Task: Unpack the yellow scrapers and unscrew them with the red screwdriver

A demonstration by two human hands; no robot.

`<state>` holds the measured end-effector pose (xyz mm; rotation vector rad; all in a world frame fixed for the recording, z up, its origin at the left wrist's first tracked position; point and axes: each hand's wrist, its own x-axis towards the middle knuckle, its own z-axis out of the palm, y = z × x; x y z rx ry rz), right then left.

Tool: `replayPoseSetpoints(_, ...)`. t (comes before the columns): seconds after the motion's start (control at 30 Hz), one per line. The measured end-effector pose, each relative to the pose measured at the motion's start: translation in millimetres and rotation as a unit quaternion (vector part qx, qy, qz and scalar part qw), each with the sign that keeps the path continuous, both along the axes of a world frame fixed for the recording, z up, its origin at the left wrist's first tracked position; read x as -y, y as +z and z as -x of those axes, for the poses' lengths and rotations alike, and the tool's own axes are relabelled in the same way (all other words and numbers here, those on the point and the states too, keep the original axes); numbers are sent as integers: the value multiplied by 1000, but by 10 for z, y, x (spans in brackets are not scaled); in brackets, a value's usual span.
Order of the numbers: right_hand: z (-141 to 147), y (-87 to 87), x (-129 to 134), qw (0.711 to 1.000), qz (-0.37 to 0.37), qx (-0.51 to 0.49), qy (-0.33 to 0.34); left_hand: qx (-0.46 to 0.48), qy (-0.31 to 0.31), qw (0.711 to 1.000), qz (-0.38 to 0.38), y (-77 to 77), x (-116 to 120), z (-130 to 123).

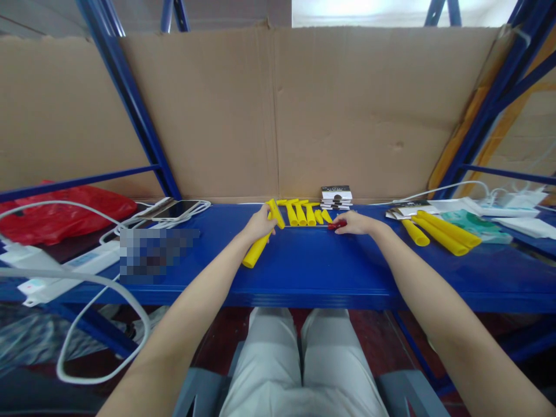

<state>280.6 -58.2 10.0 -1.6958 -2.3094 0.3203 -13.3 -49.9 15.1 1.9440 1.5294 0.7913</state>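
My left hand point(259, 225) is closed around a yellow T-shaped tool point(256, 252), its thick round handle slanting down toward the front edge and its crosspiece up by my fingers. My right hand point(353, 223) is closed on a small red object point(337, 225) at the table surface; its exact kind is hard to make out. A thin pale line runs left from it. Between my hands, toward the back, several yellow T-shaped tools point(299, 214) lie side by side. Two small yellow pieces point(322, 216) rest at their right, close to my right fingers.
Behind the blue tabletop point(313, 266) stands a cardboard wall point(208, 116). A stack of small boxes point(336, 197) sits at the back. Yellow tubes point(447, 231) lie right, beside a green packet point(475, 226). A red bag point(65, 211), white cables and a power strip point(73, 275) occupy the left.
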Motion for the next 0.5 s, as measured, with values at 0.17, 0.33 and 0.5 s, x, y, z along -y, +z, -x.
replayPoseSetpoints(0.17, 72, -47, -27, 1000, -6, 13, -15, -28, 5, 1000, -12, -8, -10, 11)
replayPoseSetpoints(0.33, 79, -50, -28, 1000, -14, 13, -16, -59, 18, 997, -36, -16, -25, 29)
replayPoseSetpoints(0.5, -54, -20, -36, 999, 10, -41, 7, -68, 20, 997, -21, 15, 30, 17)
